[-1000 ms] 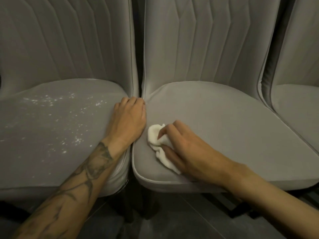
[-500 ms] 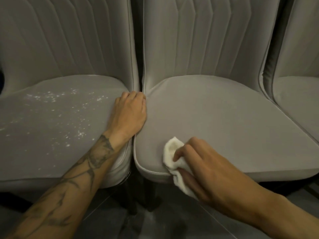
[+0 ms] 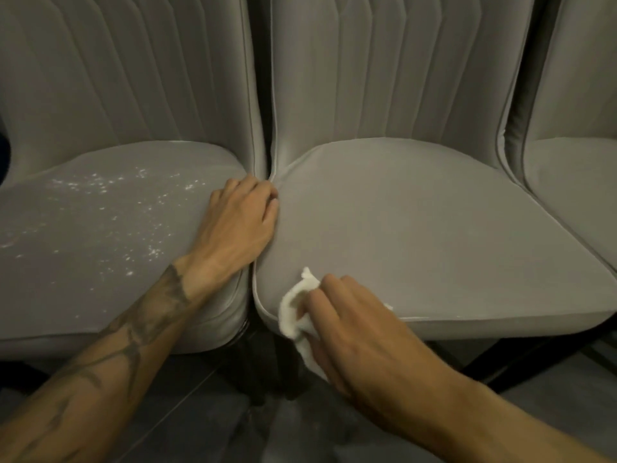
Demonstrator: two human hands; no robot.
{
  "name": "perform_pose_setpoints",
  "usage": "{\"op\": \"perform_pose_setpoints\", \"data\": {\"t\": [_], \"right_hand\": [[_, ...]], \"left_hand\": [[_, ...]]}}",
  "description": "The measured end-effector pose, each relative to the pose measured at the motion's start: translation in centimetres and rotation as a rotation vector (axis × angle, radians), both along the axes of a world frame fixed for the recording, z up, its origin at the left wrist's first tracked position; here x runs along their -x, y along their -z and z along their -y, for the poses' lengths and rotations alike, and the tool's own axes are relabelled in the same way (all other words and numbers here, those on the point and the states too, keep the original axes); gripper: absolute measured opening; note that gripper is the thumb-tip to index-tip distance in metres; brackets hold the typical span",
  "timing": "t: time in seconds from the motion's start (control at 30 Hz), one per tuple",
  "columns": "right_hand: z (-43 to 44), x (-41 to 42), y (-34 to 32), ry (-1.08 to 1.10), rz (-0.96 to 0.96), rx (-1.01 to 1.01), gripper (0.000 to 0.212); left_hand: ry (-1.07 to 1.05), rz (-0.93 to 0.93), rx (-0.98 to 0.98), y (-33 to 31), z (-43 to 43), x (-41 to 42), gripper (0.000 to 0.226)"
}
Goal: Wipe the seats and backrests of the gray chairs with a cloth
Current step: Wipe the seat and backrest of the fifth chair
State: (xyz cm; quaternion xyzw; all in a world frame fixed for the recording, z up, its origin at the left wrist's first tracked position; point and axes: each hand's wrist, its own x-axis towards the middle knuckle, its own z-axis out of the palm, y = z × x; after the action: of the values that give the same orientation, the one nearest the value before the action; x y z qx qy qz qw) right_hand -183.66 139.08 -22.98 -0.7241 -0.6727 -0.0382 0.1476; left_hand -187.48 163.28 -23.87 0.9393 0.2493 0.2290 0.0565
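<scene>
- The right hand [image 3: 360, 332] has its fingers curled down over the bunched white cloth [image 3: 293, 312]. It presses the cloth on the front left corner of the middle chair seat [image 3: 417, 228], and a tail of cloth hangs over the rim.
- The left hand [image 3: 237, 225] lies flat and holds nothing, braced on the right edge of the left chair seat [image 3: 100, 245]. Its fingertips may dip into the gap between the chairs, though the dim view leaves that unsure.
- To wipe well, keep the cloth bunched under the fingers, follow the piped rim, then work in overlapping strokes toward the backrest [image 3: 384, 78].
- The white specks [image 3: 100, 188] on the left chair seat are likely the next job, and the braced hand will have to lift for it.
- A second ago the cloth sat further in on the cushion, and it has since slid forward to the front rim. The left hand has stayed put.
</scene>
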Motion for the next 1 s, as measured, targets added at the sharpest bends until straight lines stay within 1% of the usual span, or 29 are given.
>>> {"op": "perform_pose_setpoints", "data": {"t": [0.1, 0.17, 0.3, 0.4, 0.47, 0.53, 0.57, 0.67, 0.73, 0.8, 0.87, 0.93, 1.0], "right_hand": [[-2.3, 1.3, 0.3, -0.015, -0.006, -0.01, 0.017], [-2.0, 1.0, 0.4, -0.017, -0.007, 0.002, 0.015], [2.3, -2.2, 0.4, 0.028, -0.046, -0.036, 0.012], [6.5, -5.2, 0.2, 0.099, -0.032, -0.052, 0.012], [9.5, -7.3, 0.2, 0.154, -0.02, -0.066, 0.017], [11.7, -8.9, 0.0, 0.249, -0.067, -0.09, 0.022], [12.3, -9.2, 0.0, 0.29, -0.086, -0.11, 0.021], [10.0, -7.3, 0.1, 0.294, -0.088, -0.159, 0.006], [6.8, -5.5, 0.4, 0.228, -0.104, -0.148, 0.009], [4.9, -4.5, 0.8, 0.201, -0.033, -0.108, 0.014], [5.6, -5.3, 0.7, 0.208, -0.001, -0.081, 0.014], [8.1, -7.0, 0.7, 0.223, -0.017, -0.077, 0.013], [11.4, -9.6, 0.7, 0.304, -0.01, -0.097, 0.014]], "left_hand": [[0.017, -0.006, -0.039, 0.6, 0.5, 0.7, 0.022], [0.02, 0.003, -0.054, 0.9, 0.6, 0.8, 0.021], [0.013, 0.008, -0.077, 1.1, 0.7, 0.8, 0.02], [0.014, 0.007, -0.076, 1.2, 0.7, 0.8, 0.018], [0.012, 0.011, -0.071, 1.3, 0.6, 0.8, 0.018], [0.009, 0.012, -0.069, 1.4, 0.6, 0.8, 0.019], [0.009, 0.014, -0.07, 1.4, 0.6, 0.8, 0.019], [0.0, 0.014, -0.058, 1.3, 0.8, 0.7, 0.02], [-0.008, 0.006, -0.05, 1.1, 1.0, 0.7, 0.021], [-0.01, -0.003, -0.042, 1.1, 1.0, 0.7, 0.022], [-0.008, -0.016, -0.036, 1.0, 1.0, 0.6, 0.023], [-0.016, -0.021, -0.034, 1.0, 0.9, 0.7, 0.023], [-0.019, -0.012, -0.032, 1.0, 1.0, 0.6, 0.022]]}}
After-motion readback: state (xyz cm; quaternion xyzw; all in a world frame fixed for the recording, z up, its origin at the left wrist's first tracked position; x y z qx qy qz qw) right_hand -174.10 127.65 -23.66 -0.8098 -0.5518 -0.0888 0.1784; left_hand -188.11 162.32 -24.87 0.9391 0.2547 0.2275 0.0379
